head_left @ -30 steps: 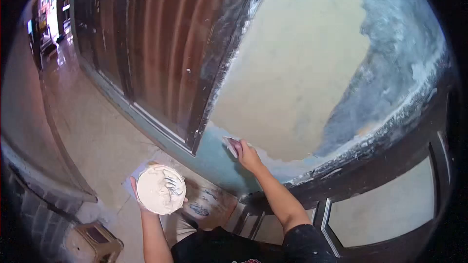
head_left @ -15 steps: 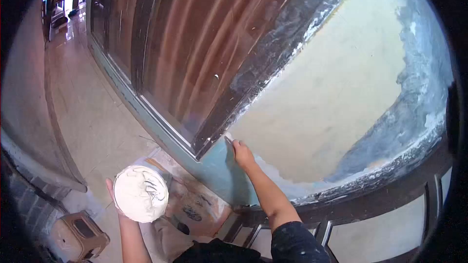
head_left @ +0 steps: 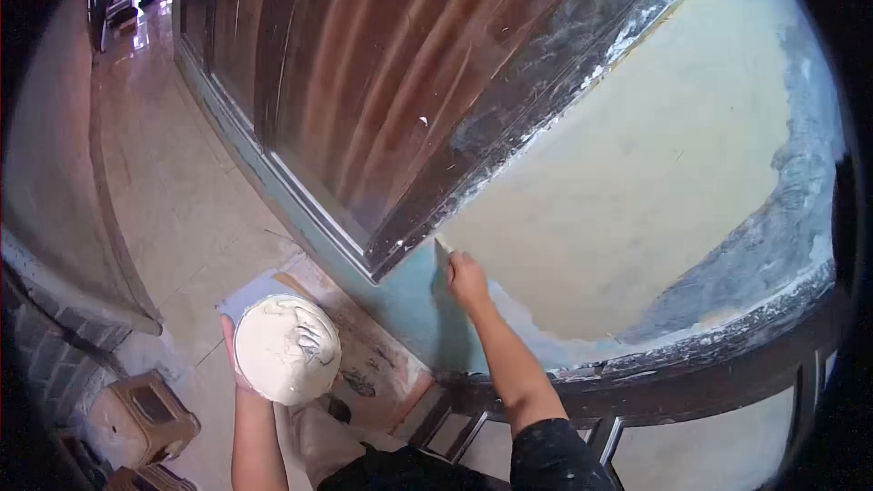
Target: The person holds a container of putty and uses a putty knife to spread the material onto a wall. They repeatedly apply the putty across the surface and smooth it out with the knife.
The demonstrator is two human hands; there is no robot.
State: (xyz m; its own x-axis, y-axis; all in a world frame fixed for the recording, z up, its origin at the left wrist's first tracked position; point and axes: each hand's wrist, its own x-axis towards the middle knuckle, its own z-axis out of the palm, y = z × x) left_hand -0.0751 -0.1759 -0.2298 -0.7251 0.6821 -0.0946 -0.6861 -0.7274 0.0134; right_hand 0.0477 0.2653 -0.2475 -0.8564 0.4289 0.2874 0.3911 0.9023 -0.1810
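Observation:
Closed around a putty knife (head_left: 444, 246), my right hand (head_left: 467, 282) holds its blade at the wall beside the lower corner of the dark window frame (head_left: 400, 238). Turquoise paint (head_left: 416, 286) shows below the blade, and a cream filled patch (head_left: 627, 200) spreads to its right. My left hand (head_left: 238, 365) supports a round tub (head_left: 237, 338) from its left side and underneath; part of that hand is hidden. White putty (head_left: 286, 345) fills the tub to the rim, with scraped ridges on its surface.
Grey-blue bare plaster (head_left: 764, 245) borders the cream patch. Glass with brown curtains (head_left: 364, 82) behind it fills the frame. A brown stool-like box (head_left: 145, 414) stands at lower left, near a tiled floor (head_left: 173, 209) running back. A dusty board (head_left: 373, 368) lies below the wall.
The camera view has shifted slightly. The knife has moved a little up and right along the frame's edge, and the tub has moved a little right.

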